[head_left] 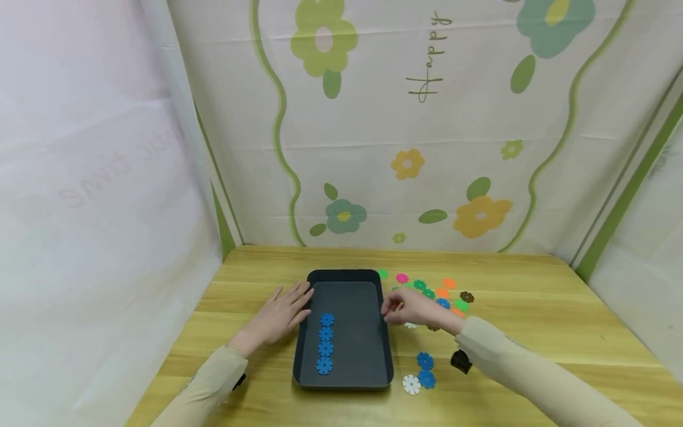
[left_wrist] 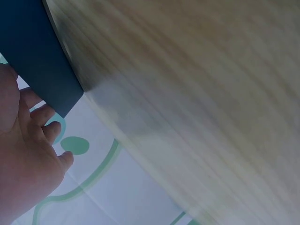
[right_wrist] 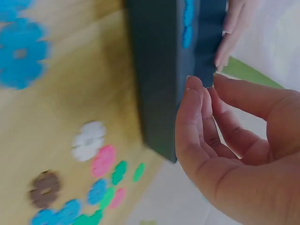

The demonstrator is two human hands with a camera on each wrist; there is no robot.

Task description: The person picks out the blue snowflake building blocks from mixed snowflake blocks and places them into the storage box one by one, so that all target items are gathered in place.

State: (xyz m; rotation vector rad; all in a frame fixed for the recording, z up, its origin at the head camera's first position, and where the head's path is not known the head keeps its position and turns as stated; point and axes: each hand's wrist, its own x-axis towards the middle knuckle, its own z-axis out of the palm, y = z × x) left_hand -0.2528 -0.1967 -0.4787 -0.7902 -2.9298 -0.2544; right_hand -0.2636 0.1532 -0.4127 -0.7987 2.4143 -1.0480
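A dark grey rectangular tray (head_left: 352, 379) stands on the table. Inside it, several blue notched discs (head_left: 325, 348) lie in a column along the left side. My left hand (head_left: 277, 317) rests with extended fingers on the tray's left rim. In the left wrist view its fingers (left_wrist: 52, 129) are beside the tray wall (left_wrist: 51, 70). Over the tray's right rim is my right hand (head_left: 408, 307), its fingers loosely bent. In the right wrist view, a small gap separates thumb and fingertips (right_wrist: 192, 83), and nothing shows between them.
Right of the tray lies a scatter of notched discs (head_left: 443, 293) in green, orange, pink, blue, brown and white, partly hidden by my right hand. Nearer me are two blue discs (head_left: 425, 378) and a white disc (head_left: 411, 384). A printed curtain (head_left: 363, 124) hangs behind the wooden table (head_left: 533, 332).
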